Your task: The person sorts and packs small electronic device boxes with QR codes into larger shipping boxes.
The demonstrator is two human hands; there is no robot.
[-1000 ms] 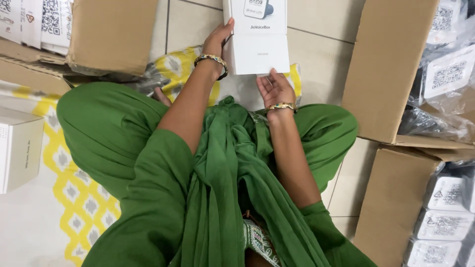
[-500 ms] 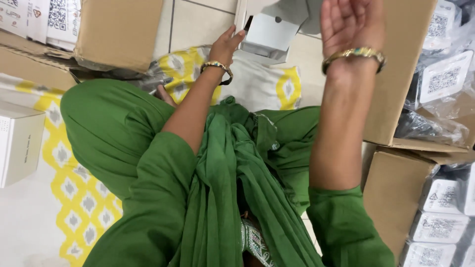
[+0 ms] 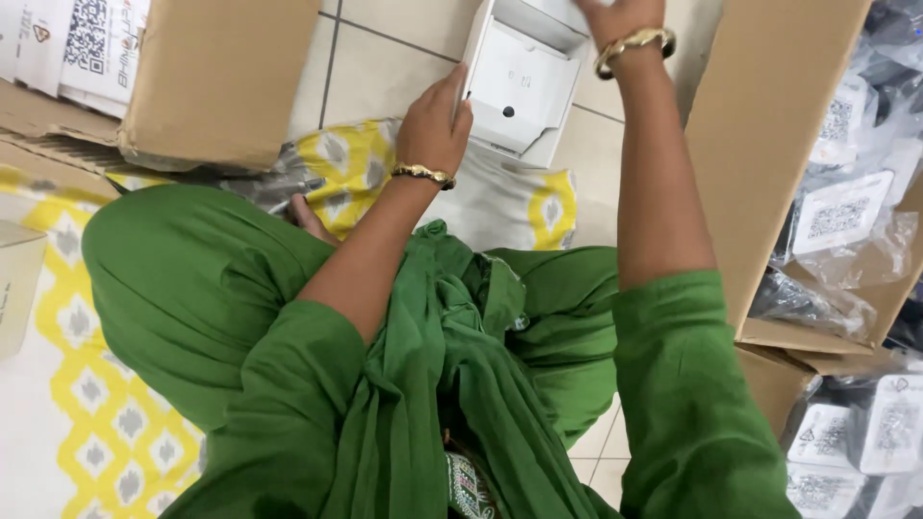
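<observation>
At the far left edge we see one pale box (image 3: 17,288), cut off by the frame, resting on the yellow and white patterned mat (image 3: 87,394). Above it lies one brown cardboard carton (image 3: 216,77), its flap folded over, with white code-printed packets (image 3: 72,43) behind it; we count at least two, though the corner crops them. The mat runs on under our green-clad knees (image 3: 192,279), and toes peek out just beside the left thigh.

Our left hand (image 3: 433,130), with one gold bangle (image 3: 423,174) at the wrist, holds the left side of one open white box (image 3: 519,82), fingers curled against its edge, so this grip is closed on the box. The box hangs tilted above the tiled floor (image 3: 385,72), its inside facing us, with one small dark dot on the inner panel. Its top is cut off by the frame.

Our right hand (image 3: 615,14) reaches the box's upper right corner, one gold bangle (image 3: 635,42) on that wrist. Most of this hand lies outside the frame, so we cannot tell whether its grip is open or closed.

The raised right forearm stands in front of one tall open cardboard carton (image 3: 750,144) that holds clear-bagged items with white code labels (image 3: 836,216); we count about three labels, the plastic making the rest hard to read. Lower right, another carton (image 3: 769,384) shows more bagged packets (image 3: 865,442), about four, partly cropped.
</observation>
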